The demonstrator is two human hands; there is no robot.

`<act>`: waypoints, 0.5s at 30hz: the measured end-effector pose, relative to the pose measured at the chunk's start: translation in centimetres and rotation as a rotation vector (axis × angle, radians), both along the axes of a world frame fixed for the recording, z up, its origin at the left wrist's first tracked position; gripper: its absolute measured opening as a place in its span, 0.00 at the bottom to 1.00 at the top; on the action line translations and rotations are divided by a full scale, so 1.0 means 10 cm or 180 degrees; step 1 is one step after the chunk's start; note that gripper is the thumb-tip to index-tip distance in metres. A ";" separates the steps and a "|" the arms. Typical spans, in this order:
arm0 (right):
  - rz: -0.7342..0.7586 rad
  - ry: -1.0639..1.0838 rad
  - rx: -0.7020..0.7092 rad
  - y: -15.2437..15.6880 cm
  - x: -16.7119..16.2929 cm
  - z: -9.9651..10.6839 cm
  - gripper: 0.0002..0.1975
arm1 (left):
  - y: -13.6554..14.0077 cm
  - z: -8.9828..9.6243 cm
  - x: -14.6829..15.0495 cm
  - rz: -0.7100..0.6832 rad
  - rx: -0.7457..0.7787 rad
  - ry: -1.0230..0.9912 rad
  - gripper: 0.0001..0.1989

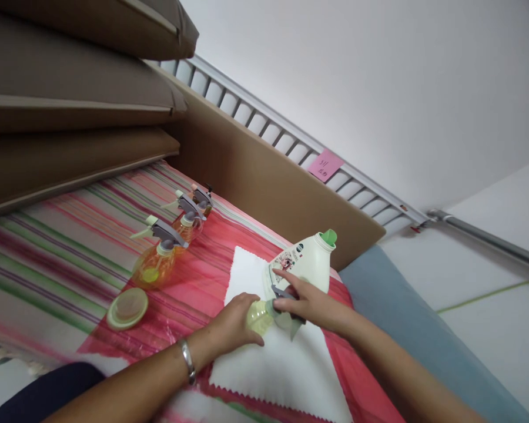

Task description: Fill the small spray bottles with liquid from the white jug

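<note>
My left hand (238, 323), with a silver bracelet at the wrist, is wrapped round the body of a pale yellow-green spray bottle (258, 318), which is tilted over a white cloth (264, 376) with a zigzag edge. On the bottle's grey trigger head my right hand (297, 299) is closed, its index finger stretched out. Just behind stands a white jug (312, 258) with a green spout and a flower label. To the left are an orange-tinted spray bottle (154, 267) and two more spray bottles (187, 220) farther back. A round pale green lid (127, 308) lies near them.
A striped cloth (70, 252) with a red sheet (211, 252) on it covers the surface. Brown cushions (70, 88) are stacked at the left. Behind runs a brown board (255, 176) before a white radiator (255, 120) bearing a pink note (325, 165). A blue-grey surface (414, 329) is at right.
</note>
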State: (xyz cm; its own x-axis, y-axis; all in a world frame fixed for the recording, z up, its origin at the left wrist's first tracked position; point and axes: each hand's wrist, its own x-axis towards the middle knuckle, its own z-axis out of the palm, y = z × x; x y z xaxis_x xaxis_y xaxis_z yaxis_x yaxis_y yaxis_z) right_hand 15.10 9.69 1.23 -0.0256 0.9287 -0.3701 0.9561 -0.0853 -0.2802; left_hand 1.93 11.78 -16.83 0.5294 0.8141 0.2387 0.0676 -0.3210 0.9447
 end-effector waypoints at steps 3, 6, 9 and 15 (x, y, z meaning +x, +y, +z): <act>-0.0061 0.0494 0.0635 -0.12 0.24 0.12 0.23 | 0.03 0.09 -0.06 -0.0082 -0.0192 -0.0043 0.41; 0.0391 0.0046 0.1210 -0.30 0.41 0.17 0.19 | 0.03 0.22 -0.13 -0.0548 -0.0400 -0.0072 0.39; 0.1269 -0.0429 0.1212 -0.55 0.38 0.21 0.23 | -0.05 0.33 -0.19 -0.1206 -0.0640 0.0061 0.37; 0.2160 -0.0799 0.0934 -1.03 0.06 0.22 0.12 | -0.34 0.30 -0.23 -0.1996 -0.1043 0.0371 0.34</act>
